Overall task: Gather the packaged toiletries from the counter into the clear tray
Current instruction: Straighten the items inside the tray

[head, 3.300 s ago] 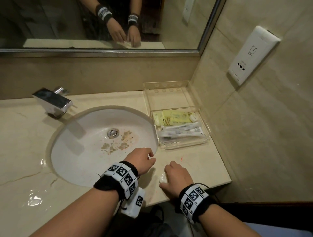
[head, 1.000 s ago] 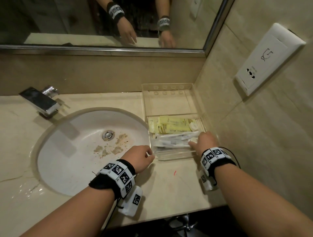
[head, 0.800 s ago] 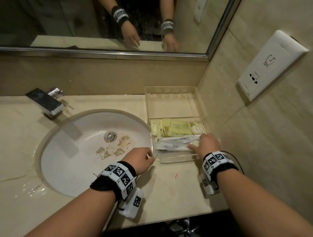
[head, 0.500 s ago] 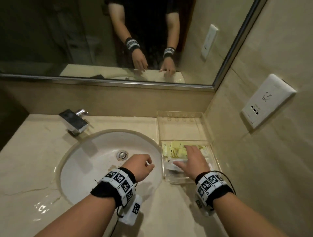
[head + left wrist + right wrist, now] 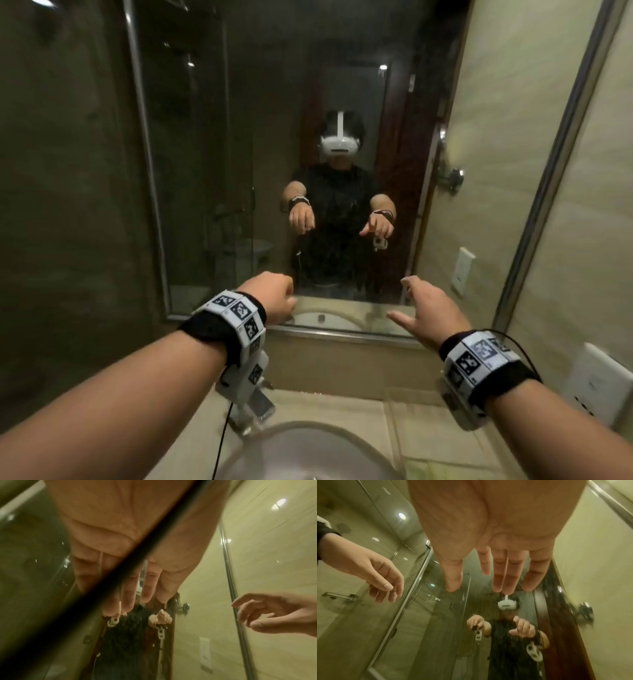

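Observation:
Both hands are raised in the air in front of the mirror, well above the counter. My left hand (image 5: 287,301) hangs with loosely curled fingers (image 5: 130,595) and holds nothing; the right wrist view shows it (image 5: 375,574) empty too. My right hand (image 5: 411,301) is spread with straight fingers (image 5: 498,577) and an empty palm, and it is also in the left wrist view (image 5: 267,614). Only a corner of the clear tray (image 5: 400,414) shows at the bottom right, with a bit of yellow packet (image 5: 431,471) in it. The other packets are out of view.
A large mirror (image 5: 239,154) fills the wall ahead and reflects a person with a headset. The white sink basin (image 5: 308,452) lies below, with the chrome faucet (image 5: 257,407) behind my left wrist. A white wall socket (image 5: 596,383) sits on the right wall.
My right hand has come out of the tray and both hands have risen off the counter. The head view has swung up from the counter to the mirror.

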A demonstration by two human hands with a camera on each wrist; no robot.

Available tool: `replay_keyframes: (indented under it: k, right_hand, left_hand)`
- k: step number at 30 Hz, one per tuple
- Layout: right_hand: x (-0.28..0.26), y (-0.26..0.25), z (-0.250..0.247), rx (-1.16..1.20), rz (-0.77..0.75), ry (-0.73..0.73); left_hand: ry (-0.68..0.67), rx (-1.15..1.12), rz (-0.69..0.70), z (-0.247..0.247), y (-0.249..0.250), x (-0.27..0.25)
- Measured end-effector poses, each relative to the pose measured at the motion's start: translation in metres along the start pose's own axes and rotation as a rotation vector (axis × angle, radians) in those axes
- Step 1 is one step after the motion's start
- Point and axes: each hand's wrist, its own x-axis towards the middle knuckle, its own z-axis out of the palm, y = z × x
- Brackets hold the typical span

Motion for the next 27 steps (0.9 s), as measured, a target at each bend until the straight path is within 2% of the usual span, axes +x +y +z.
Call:
replay_keyframes:
  k: [7,13,21,27]
  right_hand:
    - [0.064,-0.066,-0.132,-0.14,-0.026,0.127]
    - [0.079,-0.094,-0.218,-0.261,-0.038,0.219]
    - [0.082,-0.109,-0.278,-0.283,-0.075,0.314]
    - [0.078,-0.109,-0.266,-0.285,-0.103,0.302]
  left_hand:
    - [0.226,0.192,-0.011,-0.154,-0.014,0.016]
    - [0.377,0.279,-0.04,-0.238,0.006,0.009]
    - [0.481,0.335,-0.031,-0.29,0.05,0.0]
    - [0.466,0.336,-0.017,-0.273,0.061,0.005]
